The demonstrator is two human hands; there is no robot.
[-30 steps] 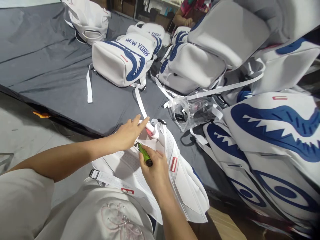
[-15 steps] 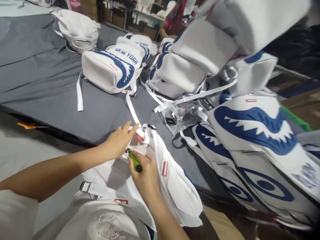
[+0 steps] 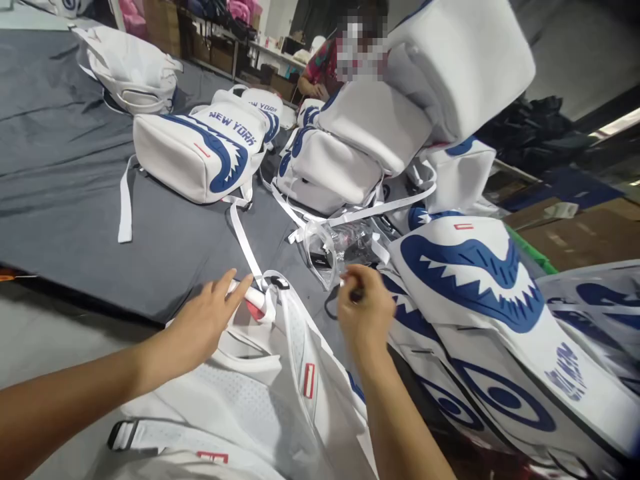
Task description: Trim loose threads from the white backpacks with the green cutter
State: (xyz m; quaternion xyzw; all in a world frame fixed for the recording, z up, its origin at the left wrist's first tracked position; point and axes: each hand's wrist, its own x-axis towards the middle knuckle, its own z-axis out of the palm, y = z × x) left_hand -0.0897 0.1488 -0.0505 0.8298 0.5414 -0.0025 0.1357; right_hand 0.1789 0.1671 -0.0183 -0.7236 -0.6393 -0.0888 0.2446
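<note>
A white backpack (image 3: 270, 393) lies at the table's near edge, its padded back and straps facing me, with a small red label on one strap. My left hand (image 3: 205, 323) rests on its top by the carry handle (image 3: 250, 295), fingers stretched and apart, palm down. Right of the bag, my right hand (image 3: 365, 307) is raised in a closed fist, apart from the bag. A dark round end of the pen-like tool (image 3: 356, 295) shows between its fingers; the rest is hidden. Just beyond that hand lies a clear plastic bag (image 3: 345, 250) with dark contents.
White backpacks with blue shark mouths (image 3: 470, 273) lie on the right. Others form a stack (image 3: 375, 127) behind, and one reads NEW YORK (image 3: 175, 157) at the left. A dark cloth (image 3: 65, 200) covers the table. A person (image 3: 320, 73) is at the far side.
My right hand has lifted off the backpack and moved right, with the green pen-like tool now mostly hidden in the fist. My left hand stays on the bag's top. The view has shifted.
</note>
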